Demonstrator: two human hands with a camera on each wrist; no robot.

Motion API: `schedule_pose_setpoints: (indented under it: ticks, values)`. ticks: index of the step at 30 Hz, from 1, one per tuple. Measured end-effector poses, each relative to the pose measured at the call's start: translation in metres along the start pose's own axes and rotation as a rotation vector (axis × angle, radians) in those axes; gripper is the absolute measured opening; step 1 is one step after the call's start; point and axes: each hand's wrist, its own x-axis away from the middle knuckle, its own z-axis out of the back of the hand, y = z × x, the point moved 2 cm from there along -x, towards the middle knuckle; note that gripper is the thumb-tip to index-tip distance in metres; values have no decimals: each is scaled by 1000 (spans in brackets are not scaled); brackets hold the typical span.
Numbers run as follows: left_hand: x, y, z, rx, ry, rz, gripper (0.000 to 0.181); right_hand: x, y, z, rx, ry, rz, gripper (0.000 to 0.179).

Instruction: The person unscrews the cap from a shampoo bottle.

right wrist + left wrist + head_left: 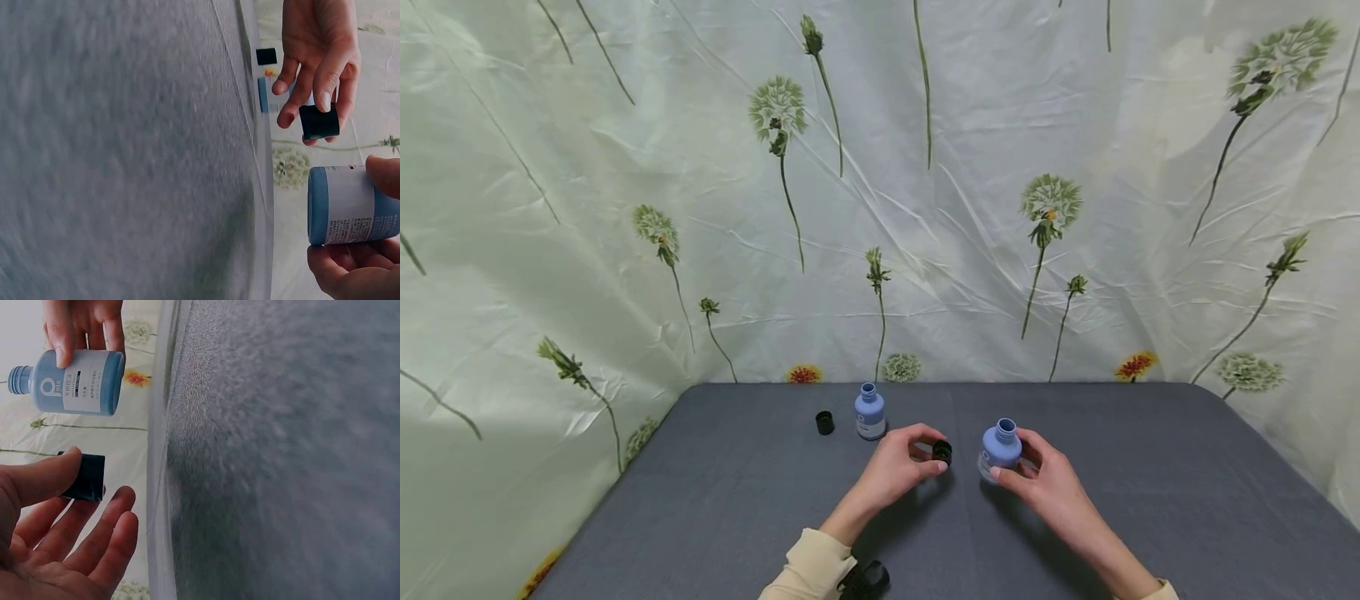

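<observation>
Between thumb and fingers, my left hand [898, 461] pinches a black screw cap [942, 452], its hollow side showing in the head view. My right hand [1060, 487] grips a small blue bottle [1002, 446] around its body. That bottle is upright, with a bare threaded neck and a white printed label [86, 381]. Both wrist views show the cap [320, 121] and the held bottle [350, 203] apart, a short gap between them. Just beyond the left hand, a second blue bottle [870, 414] stands uncapped on the table, and another black cap [825, 422] lies to its left.
The table [737, 500] has a dark grey cloth cover. Behind it hangs a pale curtain [955, 208] printed with dandelions. A black object [872, 577] shows by the left cuff at the bottom of the head view.
</observation>
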Motion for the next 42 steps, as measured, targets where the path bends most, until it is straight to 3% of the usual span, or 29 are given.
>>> schedule_pose_setpoints:
  ticks: [18, 27, 42]
  values:
    - [-35, 9, -29, 21, -29, 60, 27, -18, 15, 31, 60, 20, -35, 72]
    - [-49, 10, -44, 67, 8, 80, 26, -26, 26, 45, 112, 26, -39, 73]
    - [-59, 11, -59, 62, 42, 101, 25, -32, 36, 60, 158, 32, -37, 72]
